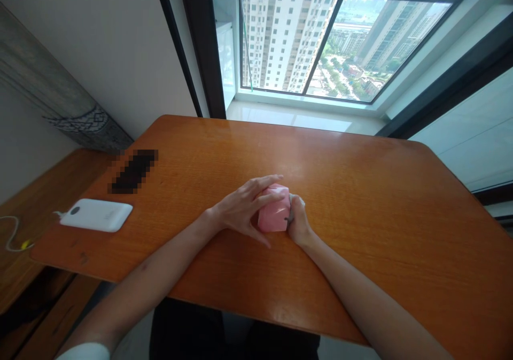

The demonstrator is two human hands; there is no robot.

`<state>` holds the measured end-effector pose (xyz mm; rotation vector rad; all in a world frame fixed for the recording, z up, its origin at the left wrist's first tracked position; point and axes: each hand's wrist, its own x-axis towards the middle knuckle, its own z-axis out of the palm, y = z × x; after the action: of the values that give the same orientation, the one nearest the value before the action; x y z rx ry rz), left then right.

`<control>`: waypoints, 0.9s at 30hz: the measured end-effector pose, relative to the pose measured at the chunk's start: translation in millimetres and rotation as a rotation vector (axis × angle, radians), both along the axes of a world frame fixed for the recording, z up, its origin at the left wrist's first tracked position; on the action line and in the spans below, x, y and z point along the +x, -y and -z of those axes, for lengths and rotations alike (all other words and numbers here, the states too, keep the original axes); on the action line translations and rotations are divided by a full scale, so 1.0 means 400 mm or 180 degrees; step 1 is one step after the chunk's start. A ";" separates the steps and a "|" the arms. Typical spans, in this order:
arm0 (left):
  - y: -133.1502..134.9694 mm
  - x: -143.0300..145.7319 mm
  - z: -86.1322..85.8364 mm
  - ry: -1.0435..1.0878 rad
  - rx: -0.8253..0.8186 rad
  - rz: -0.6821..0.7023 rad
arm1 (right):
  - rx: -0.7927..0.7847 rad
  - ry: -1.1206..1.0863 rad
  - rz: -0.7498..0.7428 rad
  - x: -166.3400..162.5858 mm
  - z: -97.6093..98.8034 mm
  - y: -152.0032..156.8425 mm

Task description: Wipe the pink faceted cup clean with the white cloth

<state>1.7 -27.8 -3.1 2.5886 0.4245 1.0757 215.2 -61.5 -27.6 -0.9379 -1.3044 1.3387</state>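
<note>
A small pink box-like object [274,214] sits near the middle of the orange wooden table [360,200]. My left hand [240,208] lies over its left side and top, fingers curled round it. From the right, my right hand [298,221] presses against the object's other side, its fingers closed on it together with a small dark grey piece I cannot make out. Both forearms reach in from the table's near edge.
A white power bank [97,214] with a cable lies at the table's left edge, and a dark flat object [133,171] lies behind it. A lower wooden surface [36,200] stands at the left. A large window [320,39] is beyond the table's far edge.
</note>
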 end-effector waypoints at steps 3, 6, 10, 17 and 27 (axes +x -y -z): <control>-0.015 -0.019 -0.004 -0.0281 0.0438 -0.0074 | -0.0109 -0.0119 0.0028 -0.006 -0.003 -0.002; -0.017 -0.017 0.004 -0.0343 0.0456 -0.0239 | -0.0198 -0.0210 0.0122 -0.013 -0.014 -0.003; -0.016 0.002 0.022 -0.0172 0.0328 -0.0334 | -0.0340 -0.0251 0.0199 -0.016 -0.022 -0.005; -0.021 0.016 0.029 -0.0081 0.0200 -0.0301 | -0.0426 -0.0315 0.0170 -0.024 -0.046 -0.005; -0.004 0.049 0.006 0.0444 -0.1017 -0.0393 | 0.0108 0.0021 0.0404 -0.008 -0.026 -0.008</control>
<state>21.3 -26.2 -5.4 2.2183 0.6698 1.1177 212.1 -58.2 -17.2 -0.9857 -1.2476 1.2131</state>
